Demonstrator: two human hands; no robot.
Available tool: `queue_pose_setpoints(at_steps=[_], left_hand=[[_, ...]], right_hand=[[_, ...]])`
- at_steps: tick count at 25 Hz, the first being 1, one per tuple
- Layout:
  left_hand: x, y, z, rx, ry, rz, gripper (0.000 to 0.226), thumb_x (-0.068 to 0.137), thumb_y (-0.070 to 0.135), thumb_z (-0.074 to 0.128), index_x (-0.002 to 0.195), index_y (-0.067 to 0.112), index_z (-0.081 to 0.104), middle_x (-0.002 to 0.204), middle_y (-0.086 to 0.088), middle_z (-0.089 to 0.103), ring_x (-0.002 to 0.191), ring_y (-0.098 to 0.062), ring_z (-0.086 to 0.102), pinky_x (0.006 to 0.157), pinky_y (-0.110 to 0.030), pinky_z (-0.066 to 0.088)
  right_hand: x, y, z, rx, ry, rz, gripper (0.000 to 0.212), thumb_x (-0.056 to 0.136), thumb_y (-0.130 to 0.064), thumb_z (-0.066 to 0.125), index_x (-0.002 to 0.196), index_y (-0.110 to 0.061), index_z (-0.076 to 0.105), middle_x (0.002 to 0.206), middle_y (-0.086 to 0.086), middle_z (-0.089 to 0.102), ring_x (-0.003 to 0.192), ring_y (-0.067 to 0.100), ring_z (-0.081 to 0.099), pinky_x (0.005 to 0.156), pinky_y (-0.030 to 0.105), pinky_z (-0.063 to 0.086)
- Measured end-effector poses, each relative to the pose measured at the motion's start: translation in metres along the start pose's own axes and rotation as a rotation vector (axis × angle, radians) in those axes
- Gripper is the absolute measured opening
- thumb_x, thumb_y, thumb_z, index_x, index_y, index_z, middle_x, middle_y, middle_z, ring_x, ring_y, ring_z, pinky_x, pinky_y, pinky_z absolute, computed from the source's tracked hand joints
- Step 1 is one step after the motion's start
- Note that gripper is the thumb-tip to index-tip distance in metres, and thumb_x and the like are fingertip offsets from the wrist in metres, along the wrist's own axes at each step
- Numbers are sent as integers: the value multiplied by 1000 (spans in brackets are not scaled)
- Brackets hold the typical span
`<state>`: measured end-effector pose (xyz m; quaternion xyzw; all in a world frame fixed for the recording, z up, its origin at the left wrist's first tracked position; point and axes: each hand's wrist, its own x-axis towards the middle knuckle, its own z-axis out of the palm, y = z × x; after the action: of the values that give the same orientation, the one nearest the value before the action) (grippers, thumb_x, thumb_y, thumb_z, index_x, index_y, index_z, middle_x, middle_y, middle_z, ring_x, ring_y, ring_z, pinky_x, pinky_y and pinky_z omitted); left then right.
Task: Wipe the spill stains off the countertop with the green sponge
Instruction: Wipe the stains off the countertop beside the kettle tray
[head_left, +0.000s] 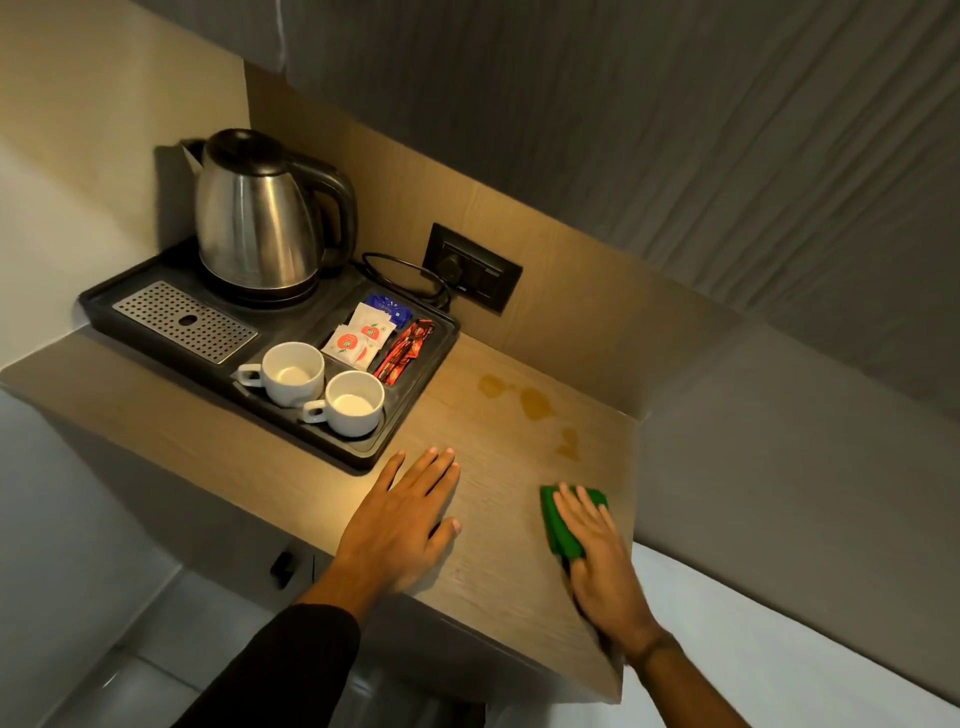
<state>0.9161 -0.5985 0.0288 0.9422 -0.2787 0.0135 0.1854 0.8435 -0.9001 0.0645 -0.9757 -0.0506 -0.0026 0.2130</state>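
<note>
Brownish spill stains mark the light wooden countertop between the tray and the right edge; a smaller patch lies nearer to me. The green sponge rests flat on the countertop near the right edge, below the stains. My right hand lies on top of the sponge, fingers spread over it, covering its near part. My left hand is pressed flat on the countertop, fingers apart, holding nothing, just in front of the tray.
A black tray at the left holds a steel kettle, two white cups, sachets and a metal drip grid. A wall socket with a plugged cord sits behind. The countertop ends just right of the sponge.
</note>
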Motion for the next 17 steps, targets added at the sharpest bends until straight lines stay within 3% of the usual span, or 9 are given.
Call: queue_pose_setpoints(at_steps=[5, 10, 13, 15, 17], left_hand=[[0, 1, -3, -22, -5, 12, 72, 105, 56, 29, 165, 18, 17, 175, -3, 15, 159, -18, 4, 129, -51, 5], [0, 2, -2, -27, -11, -5, 71, 105, 56, 28, 165, 19, 15, 175, -2, 12, 159, -17, 1, 129, -51, 2], [0, 2, -3, -22, -16, -1, 71, 106, 55, 30, 165, 19, 15, 175, -2, 12, 159, -17, 1, 129, -50, 2], [1, 2, -2, -17, -17, 4, 70, 106, 54, 31, 165, 19, 16, 175, -2, 12, 159, -17, 2, 129, -51, 3], [1, 2, -2, -25, -21, -3, 70, 106, 55, 31, 165, 20, 15, 175, -1, 11, 159, -16, 0, 129, -51, 2]], right_hand=[[87, 2, -30, 23, 44, 174, 74, 84, 14, 49, 152, -11, 34, 163, 11, 28, 154, 32, 18, 127, 49, 9], [45, 9, -9, 41, -37, -35, 87, 84, 16, 48, 155, -28, 27, 166, -3, 24, 156, 15, 10, 127, 45, 5], [55, 33, -26, 57, 25, 30, 81, 84, 18, 48, 153, -22, 35, 164, 2, 30, 155, 23, 17, 127, 52, 9], [105, 20, -33, 56, 71, 175, 74, 83, 17, 47, 150, -12, 40, 161, 10, 33, 153, 32, 21, 126, 52, 12], [132, -4, -26, 48, 47, 184, 75, 81, 16, 48, 151, -10, 39, 162, 12, 33, 153, 32, 20, 126, 50, 12]])
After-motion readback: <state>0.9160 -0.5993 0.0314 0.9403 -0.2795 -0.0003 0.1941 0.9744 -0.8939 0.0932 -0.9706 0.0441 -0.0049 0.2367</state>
